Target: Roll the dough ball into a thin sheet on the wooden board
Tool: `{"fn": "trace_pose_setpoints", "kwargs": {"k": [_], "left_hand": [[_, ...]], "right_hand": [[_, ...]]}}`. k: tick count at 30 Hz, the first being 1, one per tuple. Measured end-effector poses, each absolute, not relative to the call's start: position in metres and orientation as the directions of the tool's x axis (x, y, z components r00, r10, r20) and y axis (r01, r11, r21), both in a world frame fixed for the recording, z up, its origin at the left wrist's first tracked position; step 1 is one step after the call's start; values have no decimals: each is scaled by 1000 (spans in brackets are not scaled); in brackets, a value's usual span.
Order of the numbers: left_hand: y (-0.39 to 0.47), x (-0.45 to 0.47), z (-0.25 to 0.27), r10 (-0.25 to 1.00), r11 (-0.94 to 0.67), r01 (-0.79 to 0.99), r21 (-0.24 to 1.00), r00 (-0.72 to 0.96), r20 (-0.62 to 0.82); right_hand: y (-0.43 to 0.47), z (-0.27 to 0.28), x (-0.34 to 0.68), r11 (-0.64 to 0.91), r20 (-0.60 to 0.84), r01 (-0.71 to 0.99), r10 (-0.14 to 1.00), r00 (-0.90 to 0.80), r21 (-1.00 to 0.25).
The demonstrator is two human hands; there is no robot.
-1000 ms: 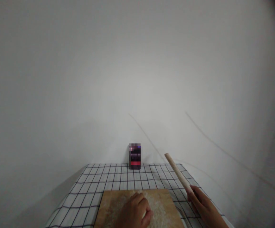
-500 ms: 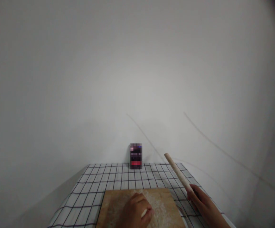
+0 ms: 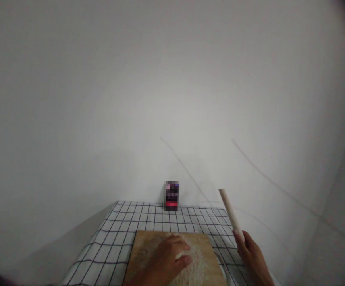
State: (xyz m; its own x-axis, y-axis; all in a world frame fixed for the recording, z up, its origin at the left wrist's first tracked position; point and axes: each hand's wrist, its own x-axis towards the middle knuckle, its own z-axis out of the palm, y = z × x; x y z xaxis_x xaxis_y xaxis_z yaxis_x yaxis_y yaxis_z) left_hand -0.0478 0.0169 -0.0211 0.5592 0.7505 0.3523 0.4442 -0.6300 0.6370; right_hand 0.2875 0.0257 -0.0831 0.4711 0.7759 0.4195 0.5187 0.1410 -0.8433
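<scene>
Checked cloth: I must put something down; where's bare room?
Bare cloth lies left of the board, and between its far edge and the pixelated item. Crowded: mid-board, at the left hand, and right of the board, near the right hand and rolling pin.

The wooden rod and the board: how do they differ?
The wooden rod is long and slim; the board is broad and flat. The rod is held aslant in the right hand; the board, dusted pale, lies on the checked cloth. Both look like light-coloured wood.
</scene>
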Motion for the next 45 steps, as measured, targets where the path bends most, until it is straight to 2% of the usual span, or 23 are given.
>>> {"fn": "trace_pose_setpoints", "kwargs": {"k": [3,6,11,15,18,20,23,26,30,34,37,41,45], "left_hand": [[7,-65,-4,809,-565,416,712,448,380],[-3,-88,11,847,-531,447,720,307,433],[-23,-122,38,842,-539,462,704,305,445],[-32,-126,69,816,-576,440,689,265,513],[-28,-115,88,751,-646,467,603,253,610],[-21,-104,91,722,-669,513,538,277,634],[-11,-92,77,786,-590,640,492,315,532],[-4,-88,50,872,-469,736,489,296,391],[2,-95,21,901,-411,774,482,265,343],[10,-99,4,898,-402,792,459,244,366],[16,-99,-8,888,-420,793,442,258,381],[19,-98,-23,874,-445,782,437,271,403],[18,-99,-27,839,-487,770,413,281,466]], "right_hand": [[20,-68,283,125,432,577,792,432,-807],[18,-45,278,167,441,568,810,387,-806],[20,-10,269,237,426,630,889,165,-739],[12,12,246,222,342,791,940,-17,-571],[0,35,215,223,251,889,959,-128,-400],[-9,50,192,283,237,925,945,-224,-253],[-16,68,162,396,178,915,909,-378,-81],[-16,78,143,452,111,892,887,-449,5],[-6,79,134,464,49,885,883,-466,44],[8,70,136,452,5,892,892,-452,-9],[15,62,138,419,14,907,908,-419,-49],[19,54,139,413,57,909,910,-411,-46],[20,44,140,365,32,930,931,-364,-37]]}}
